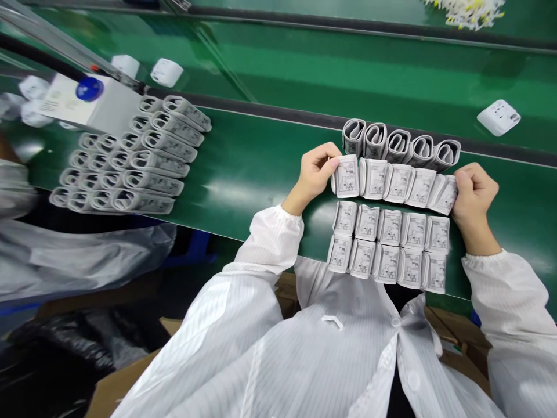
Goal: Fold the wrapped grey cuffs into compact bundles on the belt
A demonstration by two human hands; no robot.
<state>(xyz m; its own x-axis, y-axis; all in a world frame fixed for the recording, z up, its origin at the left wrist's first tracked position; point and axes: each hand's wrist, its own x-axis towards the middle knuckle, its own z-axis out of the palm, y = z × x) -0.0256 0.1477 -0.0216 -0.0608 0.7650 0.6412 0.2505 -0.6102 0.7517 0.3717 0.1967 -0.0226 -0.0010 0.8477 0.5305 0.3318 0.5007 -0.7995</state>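
On a glossy green conveyor belt [261,148], the person's left hand [317,174] and right hand [475,197] hold a row of five rolled white fabric cuffs [394,186] printed with grey diagrams, just right of the frame's centre. The left hand's fingers curl closed around the row's left end, and the right hand is clenched against its right end, so the row is gripped from both ends, with its middle unsupported by either hand. Even pressure from both sides suits this hold, keeping the rolls tight and their printed panels facing up in one line, since a slack end could let them splay. Directly above, almost touching the held row, five grey-and-white rolled cuffs [402,145] stand end-on along the belt's dark side rail [278,105]. Directly below lie two tidy rows of printed white cuffs [387,244], five in each. At upper left, a larger block of rolled cuffs [130,157] sits beside a blurred grey box with a round blue knob [89,92]. A white plastic cube [498,117] lies at the right on the belt. White striped smock sleeves [270,238] enter from the bottom, above a cardboard box [122,389] at lower left.
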